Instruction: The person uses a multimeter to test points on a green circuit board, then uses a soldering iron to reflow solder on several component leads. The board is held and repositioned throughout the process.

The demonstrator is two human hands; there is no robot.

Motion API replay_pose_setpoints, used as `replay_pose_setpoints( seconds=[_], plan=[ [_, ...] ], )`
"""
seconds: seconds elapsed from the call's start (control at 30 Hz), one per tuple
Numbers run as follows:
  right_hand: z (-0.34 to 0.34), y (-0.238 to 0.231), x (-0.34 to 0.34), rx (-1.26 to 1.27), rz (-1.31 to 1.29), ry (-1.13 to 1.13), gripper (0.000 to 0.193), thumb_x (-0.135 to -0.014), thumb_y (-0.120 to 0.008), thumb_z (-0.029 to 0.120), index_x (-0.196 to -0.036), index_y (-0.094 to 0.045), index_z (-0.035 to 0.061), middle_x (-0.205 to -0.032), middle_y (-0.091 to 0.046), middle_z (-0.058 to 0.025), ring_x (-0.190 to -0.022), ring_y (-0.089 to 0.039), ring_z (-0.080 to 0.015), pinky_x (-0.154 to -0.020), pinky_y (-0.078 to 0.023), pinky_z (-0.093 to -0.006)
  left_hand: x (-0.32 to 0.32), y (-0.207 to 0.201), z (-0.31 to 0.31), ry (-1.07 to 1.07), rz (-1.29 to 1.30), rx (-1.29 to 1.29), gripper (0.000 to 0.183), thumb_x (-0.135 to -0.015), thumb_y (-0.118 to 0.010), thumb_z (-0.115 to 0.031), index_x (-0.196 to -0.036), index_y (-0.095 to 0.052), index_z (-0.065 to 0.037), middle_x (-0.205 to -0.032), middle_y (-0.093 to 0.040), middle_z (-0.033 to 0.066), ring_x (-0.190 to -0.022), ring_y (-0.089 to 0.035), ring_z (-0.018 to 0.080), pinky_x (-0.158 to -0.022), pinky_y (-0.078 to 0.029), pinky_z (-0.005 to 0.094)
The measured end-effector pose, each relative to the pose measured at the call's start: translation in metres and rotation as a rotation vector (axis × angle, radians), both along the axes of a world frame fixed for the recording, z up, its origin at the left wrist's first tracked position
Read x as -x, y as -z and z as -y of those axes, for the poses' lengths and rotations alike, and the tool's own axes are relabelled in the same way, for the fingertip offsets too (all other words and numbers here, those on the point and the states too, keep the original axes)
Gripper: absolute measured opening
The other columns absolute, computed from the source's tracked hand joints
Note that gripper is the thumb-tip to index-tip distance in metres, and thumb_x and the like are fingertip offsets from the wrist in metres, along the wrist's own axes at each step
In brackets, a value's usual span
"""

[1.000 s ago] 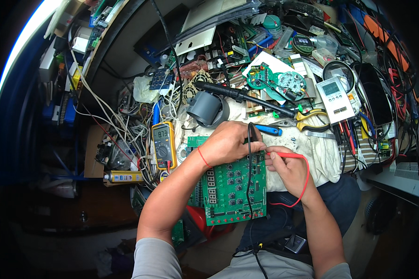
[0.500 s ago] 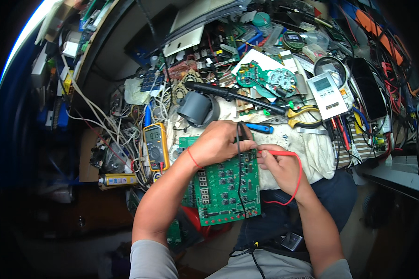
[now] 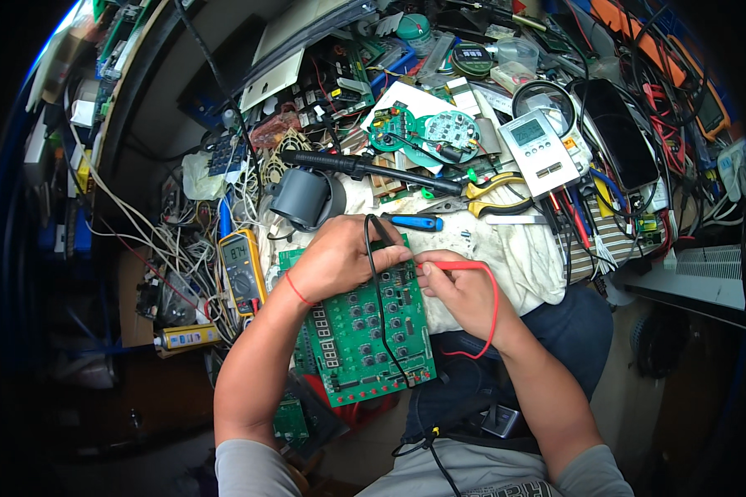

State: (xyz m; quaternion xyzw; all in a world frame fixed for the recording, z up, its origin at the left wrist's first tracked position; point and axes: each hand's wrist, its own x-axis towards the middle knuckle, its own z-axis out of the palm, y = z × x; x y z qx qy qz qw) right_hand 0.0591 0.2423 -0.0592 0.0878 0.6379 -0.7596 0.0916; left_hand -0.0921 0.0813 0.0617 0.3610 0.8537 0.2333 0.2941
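While the left hand (image 3: 340, 257) grips a black probe (image 3: 375, 236), the right hand (image 3: 464, 290) pinches a red probe (image 3: 448, 265) on the green circuit board (image 3: 365, 340).

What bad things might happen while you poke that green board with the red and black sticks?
The left hand holds the black probe and the right hand the red probe close together on the green circuit board; a slipped tip might bridge neighbouring parts. The red lead loops loosely by the wrist and could snag. The board overhangs the cluttered bench toward the lap, so it may tip.
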Motion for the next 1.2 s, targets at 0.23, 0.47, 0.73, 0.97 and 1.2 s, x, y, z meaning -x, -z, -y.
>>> replay_pose_setpoints(
  seconds=[0.23,0.47,0.73,0.97,1.2],
  plan=[
    [0.001,0.001,0.000,0.016,0.012,0.008,0.036,-0.115,-0.054,0.019,-0.137,-0.063,-0.0069,-0.121,-0.075,-0.0160,-0.111,-0.076,-0.0219,-0.095,-0.062,-0.0335,0.000,0.002,0.000,0.029,-0.027,-0.080,0.028,-0.097,-0.082,-0.031,-0.097,-0.080,-0.003,-0.088,-0.076,0.0185,-0.080,-0.074,0.0366,-0.072,-0.056,0.0436],
    [0.009,0.011,0.001,-0.057,-0.135,0.157,0.030,-0.108,-0.062,0.025,-0.125,-0.072,0.0023,-0.084,-0.072,-0.0235,-0.080,-0.076,-0.0354,-0.073,-0.057,-0.0415,0.000,-0.001,-0.001,0.038,-0.041,-0.046,0.027,-0.096,-0.084,-0.027,-0.100,-0.081,0.000,-0.088,-0.079,0.0113,-0.073,-0.069,0.0161,-0.066,-0.053,0.0329],
    [0.000,0.000,-0.001,-0.029,0.008,0.001,0.037,-0.114,-0.054,0.021,-0.136,-0.064,-0.0070,-0.119,-0.075,-0.0147,-0.109,-0.075,-0.0204,-0.094,-0.061,-0.0331,0.002,0.003,0.001,0.043,-0.023,-0.076,0.025,-0.097,-0.083,-0.025,-0.101,-0.081,0.000,-0.088,-0.078,0.0095,-0.074,-0.067,0.0141,-0.066,-0.053,0.0314],
    [0.009,0.010,0.002,-0.054,-0.163,0.164,0.030,-0.108,-0.062,0.024,-0.125,-0.072,0.0011,-0.086,-0.072,-0.0251,-0.082,-0.077,-0.0370,-0.075,-0.058,-0.0418,0.001,0.000,0.001,0.034,-0.011,-0.034,0.025,-0.097,-0.083,-0.024,-0.101,-0.081,0.000,-0.090,-0.079,0.0087,-0.077,-0.068,0.0127,-0.068,-0.054,0.0304],
    [0.010,0.014,0.001,-0.041,-0.151,0.167,0.030,-0.108,-0.062,0.025,-0.124,-0.072,0.0015,-0.087,-0.072,-0.0260,-0.083,-0.076,-0.0390,-0.074,-0.058,-0.0421,0.001,0.000,0.000,0.035,-0.023,-0.023,0.027,-0.097,-0.083,-0.026,-0.102,-0.080,0.000,-0.091,-0.079,0.0116,-0.081,-0.073,0.0181,-0.074,-0.056,0.0335]
  ],
)
